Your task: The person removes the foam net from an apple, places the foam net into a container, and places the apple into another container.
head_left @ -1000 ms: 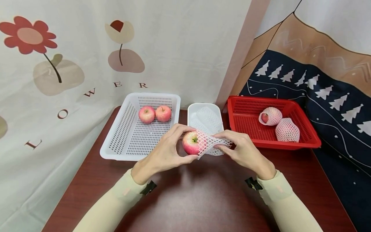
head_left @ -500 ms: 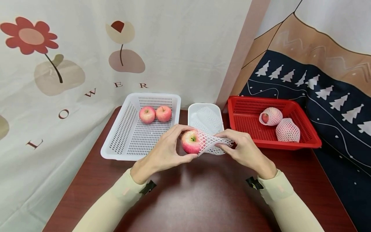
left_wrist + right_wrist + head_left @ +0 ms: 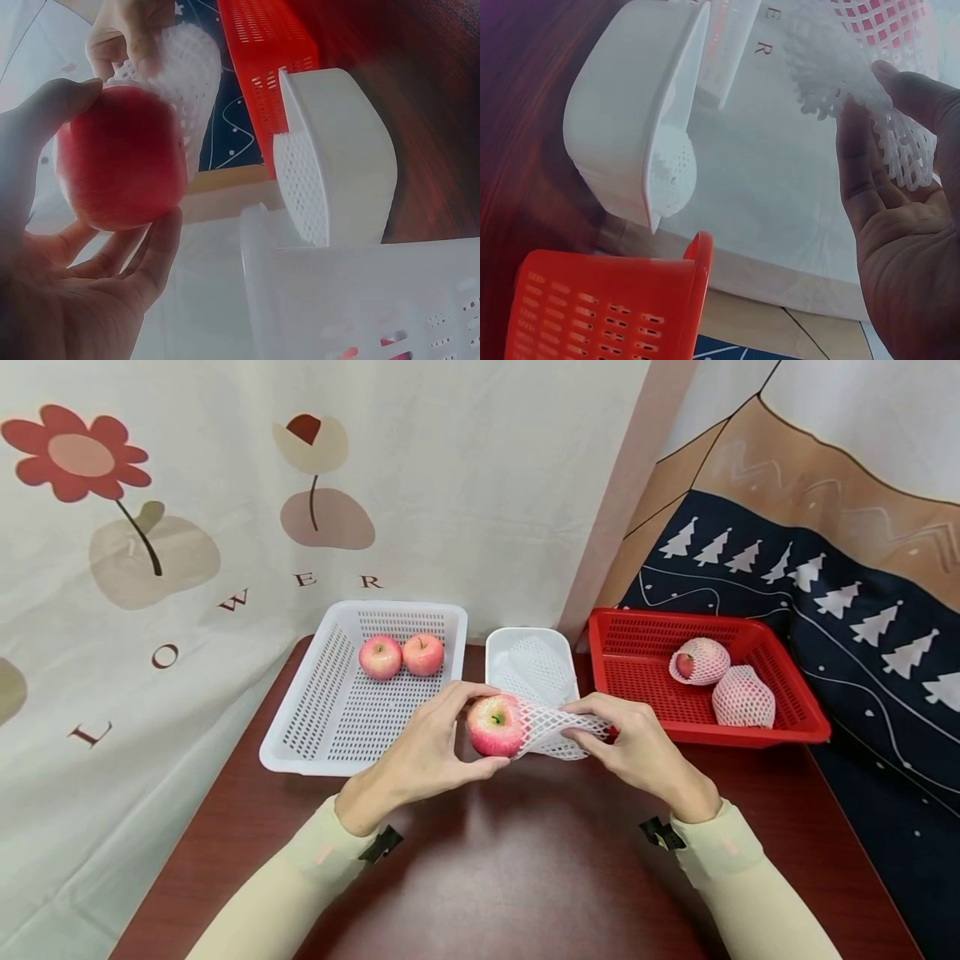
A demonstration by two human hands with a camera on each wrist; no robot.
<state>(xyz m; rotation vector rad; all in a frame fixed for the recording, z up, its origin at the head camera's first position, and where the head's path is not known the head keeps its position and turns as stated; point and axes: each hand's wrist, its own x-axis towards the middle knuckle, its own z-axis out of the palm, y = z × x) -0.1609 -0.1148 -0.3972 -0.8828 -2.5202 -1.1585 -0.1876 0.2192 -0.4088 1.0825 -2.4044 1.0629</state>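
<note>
My left hand (image 3: 427,752) holds a red apple (image 3: 493,728) between thumb and fingers, stem end showing in the head view. A white foam net sleeve (image 3: 551,727) covers the apple's right side and trails off to the right. My right hand (image 3: 637,747) pinches the sleeve's loose end between thumb and forefinger. In the left wrist view the apple's bare underside (image 3: 124,161) faces the camera, with the sleeve bunched behind it. Seen from the right wrist, the sleeve (image 3: 904,139) passes between thumb and fingers. Both hands are above the table, in front of a small white tub (image 3: 495,652).
Several foam net sleeves (image 3: 540,664) lie in the tub. Left of it, a white basket (image 3: 300,727) holds two bare apples (image 3: 380,657). To the right, a red basket (image 3: 630,681) contains two apples in foam nets (image 3: 742,697). Curtains hang behind the dark wooden table (image 3: 495,877).
My right hand has shifted slightly right, stretching the foam net sleeve. The sleeve's edge sits a bit farther right on the apple, which has moved slightly left in my left hand.
</note>
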